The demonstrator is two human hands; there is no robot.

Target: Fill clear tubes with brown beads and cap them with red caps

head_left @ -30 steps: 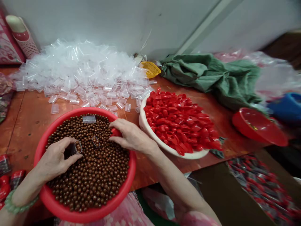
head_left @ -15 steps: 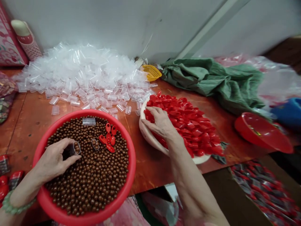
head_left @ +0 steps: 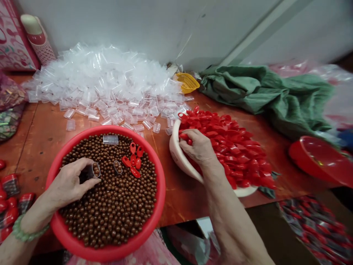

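My left hand (head_left: 70, 182) is closed around a small clear tube (head_left: 93, 170), its mouth holding brown balls, over a red basin (head_left: 161, 184) full of brown balls (head_left: 110, 209). Several red caps (head_left: 134, 161) and two loose clear tubes (head_left: 110, 139) lie on the balls. My right hand (head_left: 199, 148) reaches into a white bowl (head_left: 176, 156) heaped with red caps (head_left: 234, 147), fingers curled on some of them at the bowl's left rim.
A large heap of clear tubes (head_left: 104, 82) fills the back of the wooden table (head_left: 41, 136). A yellow scoop (head_left: 188, 82), green cloth (head_left: 270, 92) and red bowl (head_left: 320, 160) lie to the right. Filled red-capped tubes (head_left: 11, 200) sit at far left.
My right hand dropped a few red caps on the balls in the basin, then moved right into the white bowl of caps. My left hand kept hold of the tube.
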